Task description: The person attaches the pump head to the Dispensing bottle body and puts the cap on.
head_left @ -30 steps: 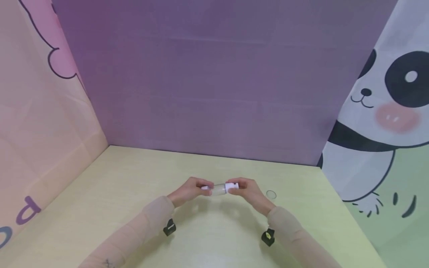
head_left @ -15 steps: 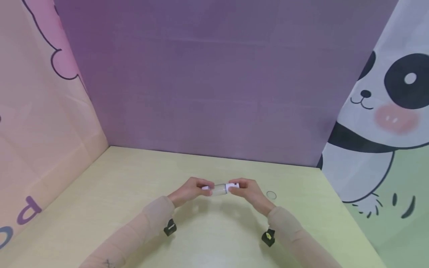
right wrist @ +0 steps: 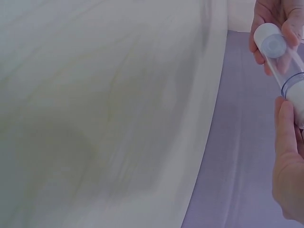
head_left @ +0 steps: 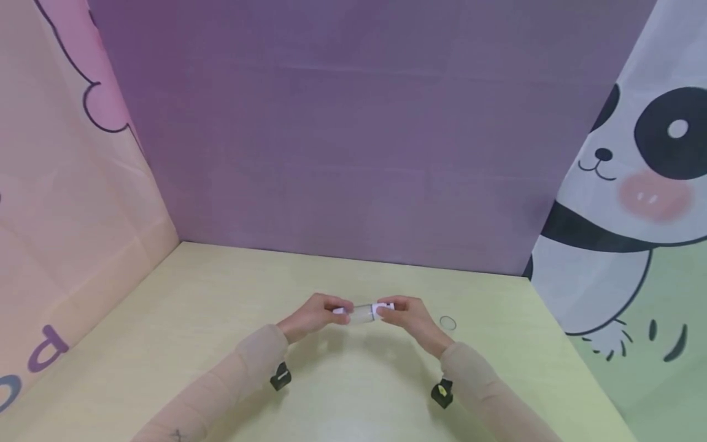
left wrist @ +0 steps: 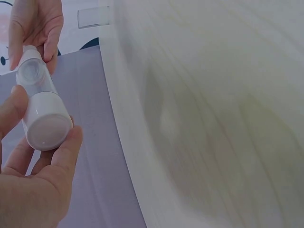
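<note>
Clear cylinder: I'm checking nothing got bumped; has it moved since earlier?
No, the clear cylinder holds its place relative to the table's far right corner in the head view.

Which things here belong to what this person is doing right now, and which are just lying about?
Part of the job:
clear bottle with white ends
left grip, on one end
right grip, on the other end

Lying about or background:
small clear cylinder, untouched on the table; possibly the bottle's cap
panda-printed backdrop
</note>
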Motion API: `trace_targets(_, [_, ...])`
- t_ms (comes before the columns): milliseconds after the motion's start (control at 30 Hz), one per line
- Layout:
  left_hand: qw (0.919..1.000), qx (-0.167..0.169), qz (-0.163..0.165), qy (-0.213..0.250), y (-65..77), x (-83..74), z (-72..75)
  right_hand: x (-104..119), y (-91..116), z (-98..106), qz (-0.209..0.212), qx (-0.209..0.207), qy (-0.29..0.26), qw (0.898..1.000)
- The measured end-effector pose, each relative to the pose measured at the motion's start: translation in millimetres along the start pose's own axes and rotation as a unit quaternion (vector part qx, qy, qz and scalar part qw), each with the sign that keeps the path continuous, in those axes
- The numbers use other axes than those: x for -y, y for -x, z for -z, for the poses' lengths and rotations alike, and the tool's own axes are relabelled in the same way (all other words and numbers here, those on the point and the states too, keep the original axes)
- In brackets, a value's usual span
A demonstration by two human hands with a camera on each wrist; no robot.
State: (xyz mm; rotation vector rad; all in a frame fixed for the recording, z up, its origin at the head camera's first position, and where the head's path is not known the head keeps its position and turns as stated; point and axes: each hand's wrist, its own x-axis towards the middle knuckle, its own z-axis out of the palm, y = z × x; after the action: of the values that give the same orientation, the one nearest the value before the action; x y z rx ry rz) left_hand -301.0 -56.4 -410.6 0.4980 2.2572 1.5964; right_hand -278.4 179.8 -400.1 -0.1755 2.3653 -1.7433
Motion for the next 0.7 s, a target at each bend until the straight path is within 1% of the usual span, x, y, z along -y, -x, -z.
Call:
trace_targets(100, [1.0000,0.003,-0.001,0.001,-0.7,-0.5,0.4,1.0,-1.2,-0.9,0.001,-0.007,-0.004,1.000])
trace_targets(333, [1.0000,0.001,0.004,0.000,-2.4,0.4,0.2,1.1,-3.5,-3.4,-0.012,-0.028,-0.017,0.999])
trace_targets(500, [1.0000,-0.002,0.008,-0.002,-3.0,1.2,0.1,-0.1,-4.8,-4.5,-0.016,-0.034,-0.010,0.999])
trace_targets(700, [0.9999,-0.005,0.012,-0.003,-3.2,2.2,-0.2,-0.9,-5.7,-5.2,-0.020,-0.031,-0.009,0.999])
